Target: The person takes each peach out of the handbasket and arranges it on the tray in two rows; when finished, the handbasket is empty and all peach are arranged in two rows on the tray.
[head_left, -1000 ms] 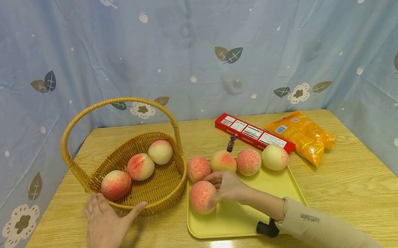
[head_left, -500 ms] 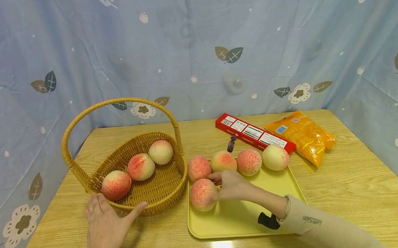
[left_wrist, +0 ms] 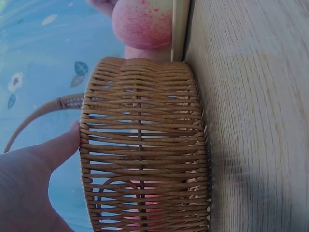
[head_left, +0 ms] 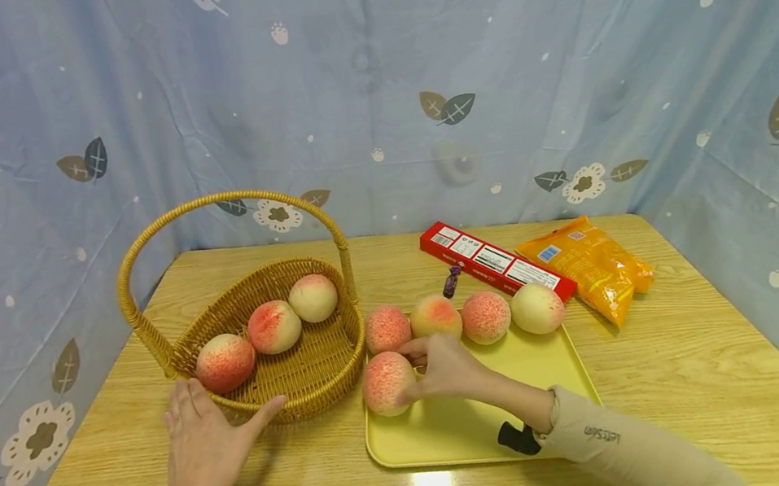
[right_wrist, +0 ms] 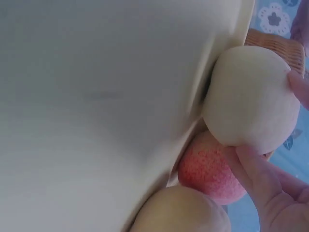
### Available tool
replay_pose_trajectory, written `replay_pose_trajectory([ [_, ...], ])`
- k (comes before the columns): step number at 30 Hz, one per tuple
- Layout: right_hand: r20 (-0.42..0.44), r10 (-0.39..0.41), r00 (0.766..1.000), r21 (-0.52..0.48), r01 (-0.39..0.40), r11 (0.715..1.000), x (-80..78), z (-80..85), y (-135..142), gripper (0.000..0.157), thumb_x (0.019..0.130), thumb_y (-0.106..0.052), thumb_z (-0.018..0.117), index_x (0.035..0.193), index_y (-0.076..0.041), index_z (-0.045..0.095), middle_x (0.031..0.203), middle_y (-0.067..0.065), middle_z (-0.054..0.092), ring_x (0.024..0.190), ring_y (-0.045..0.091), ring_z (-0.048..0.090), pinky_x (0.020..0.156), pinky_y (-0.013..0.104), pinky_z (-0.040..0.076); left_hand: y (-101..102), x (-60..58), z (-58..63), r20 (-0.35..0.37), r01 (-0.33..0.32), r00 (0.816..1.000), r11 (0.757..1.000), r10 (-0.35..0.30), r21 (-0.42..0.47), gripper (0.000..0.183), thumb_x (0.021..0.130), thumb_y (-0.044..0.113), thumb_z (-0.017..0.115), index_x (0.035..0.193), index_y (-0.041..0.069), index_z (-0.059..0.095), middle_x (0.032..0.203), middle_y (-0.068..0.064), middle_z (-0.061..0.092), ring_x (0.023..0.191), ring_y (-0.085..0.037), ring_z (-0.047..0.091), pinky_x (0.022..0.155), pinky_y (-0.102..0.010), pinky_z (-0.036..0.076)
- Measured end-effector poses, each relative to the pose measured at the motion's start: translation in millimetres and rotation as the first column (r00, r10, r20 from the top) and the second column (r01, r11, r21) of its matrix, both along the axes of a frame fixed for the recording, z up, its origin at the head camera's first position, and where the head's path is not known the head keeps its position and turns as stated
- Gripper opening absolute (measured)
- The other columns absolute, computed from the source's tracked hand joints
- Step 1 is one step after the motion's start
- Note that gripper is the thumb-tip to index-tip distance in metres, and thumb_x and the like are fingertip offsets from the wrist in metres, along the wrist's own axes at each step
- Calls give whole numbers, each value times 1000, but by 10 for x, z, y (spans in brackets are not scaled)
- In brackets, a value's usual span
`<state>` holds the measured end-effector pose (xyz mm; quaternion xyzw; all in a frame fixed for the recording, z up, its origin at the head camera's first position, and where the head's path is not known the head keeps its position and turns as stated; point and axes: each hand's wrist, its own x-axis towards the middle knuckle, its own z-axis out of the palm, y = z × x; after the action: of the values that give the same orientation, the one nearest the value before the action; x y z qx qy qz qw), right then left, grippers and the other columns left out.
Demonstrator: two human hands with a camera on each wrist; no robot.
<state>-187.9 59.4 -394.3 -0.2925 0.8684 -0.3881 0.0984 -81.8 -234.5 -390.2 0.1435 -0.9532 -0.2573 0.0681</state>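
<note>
My left hand (head_left: 205, 444) touches the near rim of a wicker basket (head_left: 317, 400) with a tall arched handle, its thumb spread out to the right. In the left wrist view that thumb (left_wrist: 63, 145) meets the rim of the woven wall. Three peaches (head_left: 275, 327) lie in a row inside the basket. My right hand (head_left: 451, 370) pinches another peach (head_left: 384, 385) between thumb and fingertips at the left side of a yellow tray (head_left: 460, 439). Seen from the right wrist, the held peach (right_wrist: 251, 96) shows a pale side. Whether it touches the tray, I cannot tell.
Several more peaches (head_left: 485, 317) line the tray's back edge. Behind them lie a purple wrapped candy (head_left: 450, 282), a long red box (head_left: 491, 259) and orange packets (head_left: 592, 265). A blue patterned curtain (head_left: 367, 73) hangs around the table's back and sides.
The right hand and its peach have shifted slightly left, to the tray's left edge beside the basket. My left hand stays at the basket rim.
</note>
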Motion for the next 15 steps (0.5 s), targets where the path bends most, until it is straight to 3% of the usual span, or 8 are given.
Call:
replay_pose_trajectory([
  [4, 1, 24, 1000, -2, -24, 1000, -2, 3, -16, 58, 65, -13, 88, 115, 7, 67, 108, 19, 70, 99, 31, 69, 83, 35, 57, 2, 0, -1, -3, 3, 1000, 1000, -3, -6, 128, 82, 70, 60, 138, -29, 1, 145, -49, -2, 137, -61, 0, 112, -65, 0],
  [7, -16, 43, 999, 60, -42, 997, -20, 53, 0, 60, 67, -18, 87, 118, 5, 66, 110, 18, 70, 102, 31, 67, 85, 37, 56, 2, -2, -4, -7, 5, 1000, 1000, -5, -11, 128, 82, 70, 59, 138, -29, 1, 145, -49, -3, 137, -60, 0, 112, -65, 0],
  [11, -29, 51, 998, 131, -47, 990, -51, 184, 22, 66, 69, -26, 87, 123, 5, 63, 117, 19, 67, 107, 33, 65, 88, 40, 55, 0, 0, -10, -14, 5, 1000, 1000, -5, -19, 127, 82, 69, 60, 138, -29, 2, 145, -49, -2, 136, -61, 1, 112, -65, 1],
  [15, -50, 66, 997, 125, -60, 990, -86, 363, -7, 69, 73, -27, 86, 126, 9, 59, 124, 20, 64, 108, 33, 65, 87, 37, 55, 4, 6, 1, -10, 0, 1000, 1000, -1, -19, 127, 82, 69, 60, 139, -29, 3, 146, -49, 0, 137, -60, 2, 112, -65, 3],
])
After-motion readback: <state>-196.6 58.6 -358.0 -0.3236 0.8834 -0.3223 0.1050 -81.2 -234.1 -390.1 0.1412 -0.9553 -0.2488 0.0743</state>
